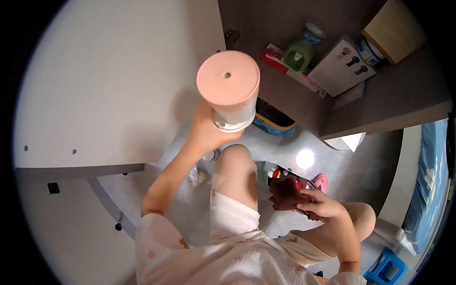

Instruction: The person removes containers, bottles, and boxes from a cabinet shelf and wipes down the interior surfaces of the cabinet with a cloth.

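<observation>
My left hand (209, 129) is raised in front of me, fingers wrapped around the lower part of a cylindrical container (229, 78). Its pink end, with a small hole in the middle, faces me; below that are a translucent band and a white rim. Lower down on the right, over my bent leg, my right hand (324, 204) grips a dark brown cloth (286, 194), which hangs crumpled from the fingers. Just behind the cloth stands an open box (262, 175) on the floor, with small colourful items inside, partly covered from view.
A dark shelf (389, 114) at upper right bears a white box (339, 69) and a green object (297, 57). Beneath it stands a bin with a blue liner (273, 127). A pink slipper (321, 181), a blue stool (385, 268) and a white panel (109, 80) surround me.
</observation>
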`<state>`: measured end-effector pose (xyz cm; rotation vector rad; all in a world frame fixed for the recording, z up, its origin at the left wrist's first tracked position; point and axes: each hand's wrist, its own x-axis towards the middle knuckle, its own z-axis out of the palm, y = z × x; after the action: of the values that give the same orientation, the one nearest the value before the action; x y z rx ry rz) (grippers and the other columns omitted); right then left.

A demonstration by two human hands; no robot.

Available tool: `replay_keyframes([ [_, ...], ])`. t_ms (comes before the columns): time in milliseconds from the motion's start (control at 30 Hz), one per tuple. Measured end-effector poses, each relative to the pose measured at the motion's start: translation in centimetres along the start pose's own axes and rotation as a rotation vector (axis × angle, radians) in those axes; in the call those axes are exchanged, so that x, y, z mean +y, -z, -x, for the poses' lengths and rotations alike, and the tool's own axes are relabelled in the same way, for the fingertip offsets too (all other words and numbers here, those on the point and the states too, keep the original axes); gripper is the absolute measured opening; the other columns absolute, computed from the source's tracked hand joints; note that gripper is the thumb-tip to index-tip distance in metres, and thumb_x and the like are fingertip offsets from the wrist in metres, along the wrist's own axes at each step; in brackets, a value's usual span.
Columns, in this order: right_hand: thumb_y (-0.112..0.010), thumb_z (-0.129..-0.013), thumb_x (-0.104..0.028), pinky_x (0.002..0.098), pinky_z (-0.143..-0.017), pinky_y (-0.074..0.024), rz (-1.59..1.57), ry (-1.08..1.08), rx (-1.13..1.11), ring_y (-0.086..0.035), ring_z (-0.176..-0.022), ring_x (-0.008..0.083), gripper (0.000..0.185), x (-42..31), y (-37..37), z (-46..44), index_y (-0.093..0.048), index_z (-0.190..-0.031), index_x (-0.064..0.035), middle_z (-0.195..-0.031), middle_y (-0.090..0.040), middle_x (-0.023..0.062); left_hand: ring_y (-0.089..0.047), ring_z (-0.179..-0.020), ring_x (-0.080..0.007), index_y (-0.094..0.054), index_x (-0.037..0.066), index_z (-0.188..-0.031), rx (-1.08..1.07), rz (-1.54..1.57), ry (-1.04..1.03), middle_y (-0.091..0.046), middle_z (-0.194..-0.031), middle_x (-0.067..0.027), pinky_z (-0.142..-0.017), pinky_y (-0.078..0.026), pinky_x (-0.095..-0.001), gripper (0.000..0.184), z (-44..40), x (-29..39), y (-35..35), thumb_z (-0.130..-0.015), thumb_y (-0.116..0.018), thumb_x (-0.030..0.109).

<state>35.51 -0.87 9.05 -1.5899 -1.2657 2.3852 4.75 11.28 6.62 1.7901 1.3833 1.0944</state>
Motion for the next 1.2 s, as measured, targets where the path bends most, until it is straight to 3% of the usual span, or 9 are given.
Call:
replay_keyframes([
  [333,-0.057,-0.081,-0.021,0.0204,-0.036,-0.0321,-0.006,-0.104,0.004,-0.041,-0.04,0.0061,0.048,-0.7,-0.2,-0.2,-0.038,-0.12,-0.0005,-0.061,-0.047,0.0001,-0.055,-0.092,-0.0273,-0.049,0.004,-0.101,0.028,-0.031,0.074,-0.054,-0.1,-0.0146,-0.075,-0.044,-0.0337,0.06,3.4,-9.6,-3.1,-0.05,-0.075,0.016],
  [367,-0.055,-0.082,-0.015,0.0192,-0.036,-0.0284,-0.063,-0.105,0.006,-0.034,-0.041,0.0039,0.035,-0.8,-0.3,-0.2,-0.043,-0.113,-0.0031,-0.059,-0.041,-0.0024,-0.054,-0.092,-0.0278,-0.048,0.004,-0.102,0.037,0.007,0.093,-0.054,-0.1,-0.0148,-0.076,-0.044,-0.0341,0.06,3.5,-10.1,-3.6,-0.05,-0.075,0.017],
  [533,-0.053,-0.083,-0.011,0.0187,-0.035,-0.0256,-0.113,-0.118,0.027,-0.031,-0.039,0.0038,0.03,-0.8,-0.6,-0.2,-0.043,-0.111,-0.0027,-0.059,-0.039,-0.0026,-0.053,-0.093,-0.0292,-0.047,0.003,-0.103,0.076,0.053,0.153,-0.053,-0.101,-0.0149,-0.076,-0.044,-0.0352,0.062,4.7,-14.3,-6.1,-0.049,-0.075,0.016],
  [633,-0.053,-0.083,-0.009,0.0191,-0.035,-0.0248,-0.097,-0.129,0.057,-0.031,-0.039,0.0038,0.03,-0.1,-0.6,-0.5,-0.043,-0.111,-0.0027,-0.058,-0.038,-0.0029,-0.058,-0.086,-0.0239,-0.054,0.0,-0.095,0.139,-0.09,0.122,-0.059,-0.092,-0.0139,-0.073,-0.045,-0.0321,0.052,4.7,-15.7,-7.1,-0.051,-0.076,0.015],
  [667,-0.053,-0.083,-0.009,0.0191,-0.035,-0.0248,-0.098,-0.13,0.058,-0.031,-0.039,0.0038,0.03,0.1,-0.6,-0.4,-0.043,-0.111,-0.0027,-0.058,-0.038,-0.0029,-0.057,-0.088,-0.0252,-0.051,-0.001,-0.098,0.187,-0.112,0.148,-0.057,-0.095,-0.015,-0.074,-0.045,-0.0328,0.056,4.8,-15.8,-7.6,-0.051,-0.077,0.017],
  [733,-0.058,-0.081,-0.016,0.0213,-0.04,-0.0346,-0.029,-0.094,0.077,-0.043,-0.046,0.0065,0.041,0.7,-0.3,-0.5,-0.043,-0.114,0.0015,-0.064,-0.049,0.0004,-0.056,-0.089,-0.0266,-0.049,-0.001,-0.101,0.233,-0.133,0.171,-0.056,-0.097,-0.0161,-0.074,-0.044,-0.0335,0.06,4.9,-17.6,-8.4,-0.051,-0.077,0.018],
  [867,-0.059,-0.08,-0.016,0.0215,-0.041,-0.0354,-0.067,-0.136,0.053,-0.044,-0.048,0.0063,0.04,1.4,-0.1,-0.5,-0.044,-0.113,0.0014,-0.064,-0.049,-0.0001,-0.052,-0.095,-0.028,-0.043,-0.002,-0.105,0.278,-0.07,0.163,-0.051,-0.102,-0.0171,-0.079,-0.042,-0.0353,0.068,5.6,-21.6,-9.9,-0.05,-0.077,0.018],
  [1000,-0.059,-0.08,-0.016,0.021,-0.041,-0.0361,-0.078,-0.166,0.061,-0.043,-0.047,0.0061,0.038,0.9,-0.2,-0.5,-0.045,-0.112,-0.0005,-0.065,-0.049,-0.0007,-0.045,-0.101,-0.0339,-0.04,-0.002,-0.108,0.322,-0.07,0.222,-0.044,-0.108,-0.0195,-0.085,-0.038,-0.0381,0.071,5.9,-22.4,-10.4,-0.049,-0.075,0.016],
  [1200,-0.058,-0.08,-0.014,0.0209,-0.04,-0.0362,-0.087,-0.164,0.052,-0.043,-0.046,0.0057,0.036,1.4,0.0,-0.6,-0.046,-0.111,-0.0019,-0.064,-0.048,-0.0012,-0.043,-0.102,-0.0348,-0.039,-0.002,-0.11,0.384,-0.096,0.268,-0.043,-0.11,-0.0199,-0.087,-0.036,-0.0383,0.076,6.8,-23.5,-11.0,-0.048,-0.076,0.022],
])
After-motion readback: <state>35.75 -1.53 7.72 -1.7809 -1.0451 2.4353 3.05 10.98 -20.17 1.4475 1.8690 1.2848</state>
